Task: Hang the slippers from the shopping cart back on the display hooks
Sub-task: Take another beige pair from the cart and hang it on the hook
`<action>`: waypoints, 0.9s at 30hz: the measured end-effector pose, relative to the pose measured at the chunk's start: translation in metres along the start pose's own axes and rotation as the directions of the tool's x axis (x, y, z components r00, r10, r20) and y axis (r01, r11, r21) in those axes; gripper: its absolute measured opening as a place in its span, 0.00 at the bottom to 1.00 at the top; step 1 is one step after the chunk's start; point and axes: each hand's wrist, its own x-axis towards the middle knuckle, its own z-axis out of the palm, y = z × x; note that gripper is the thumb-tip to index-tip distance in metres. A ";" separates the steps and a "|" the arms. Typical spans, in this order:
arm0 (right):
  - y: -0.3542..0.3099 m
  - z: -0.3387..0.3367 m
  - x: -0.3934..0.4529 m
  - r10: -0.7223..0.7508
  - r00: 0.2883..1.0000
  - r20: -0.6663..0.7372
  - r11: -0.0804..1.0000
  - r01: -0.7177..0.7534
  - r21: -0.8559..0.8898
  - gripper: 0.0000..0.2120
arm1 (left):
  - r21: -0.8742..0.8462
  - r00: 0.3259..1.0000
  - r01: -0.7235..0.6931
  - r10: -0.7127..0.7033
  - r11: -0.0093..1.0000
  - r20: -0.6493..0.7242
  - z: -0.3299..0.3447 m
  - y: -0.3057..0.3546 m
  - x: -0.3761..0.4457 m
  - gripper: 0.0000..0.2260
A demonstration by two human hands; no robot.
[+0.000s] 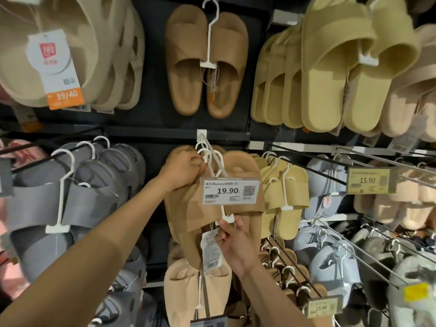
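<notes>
A pair of brown slippers point(240, 175) on a white plastic hanger hangs at the middle display hook point(213, 149), partly behind a 19.90 price tag point(231, 190). My left hand point(182, 169) is curled round the white hanger tops at the hook. Below, my right hand point(232, 239) pinches the hanger's lower crossbar point(227, 218) beside a white paper label point(211, 250). More brown pairs sit behind on the same hook. The shopping cart is out of view.
Grey slippers point(70, 192) hang on the left and yellow pairs point(285, 190) on the right. Brown slippers point(205, 60) hang above. Metal hooks with 15.90 tags point(369, 180) jut out at right. Pale peach slippers point(195, 286) hang below.
</notes>
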 end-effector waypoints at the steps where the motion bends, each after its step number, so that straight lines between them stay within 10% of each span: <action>1: 0.001 0.003 0.001 -0.002 1.000 0.013 1.000 0.002 -0.024 0.13 | 0.015 1.000 0.011 -0.011 1.000 0.002 -0.003 -0.001 0.001 0.10; 14: 0.038 0.006 0.023 0.192 0.972 -0.133 0.972 -0.208 -0.113 0.17 | 0.202 0.998 0.034 -0.043 0.979 0.039 -0.008 -0.021 -0.011 0.15; 19: 0.017 -0.005 0.018 0.183 0.972 -0.148 0.906 -0.225 -0.358 0.10 | 0.527 0.981 -0.001 0.102 0.850 -0.163 0.024 -0.013 -0.037 0.22; 21: 0.001 -0.017 0.015 0.150 0.974 -0.167 0.821 -0.217 -0.528 0.07 | 0.463 0.987 0.051 0.026 0.885 -0.159 0.049 -0.018 -0.053 0.30; 23: -0.025 -0.034 0.008 0.030 0.967 -0.252 0.687 -0.204 -0.698 0.07 | 0.359 0.971 0.151 -0.206 0.921 0.121 0.077 -0.025 -0.064 0.40; 27: -0.092 -0.076 -0.045 -0.256 0.922 -0.290 0.303 -0.208 -0.930 0.06 | 0.415 0.990 -0.047 -0.014 0.909 0.142 0.128 0.026 -0.101 0.27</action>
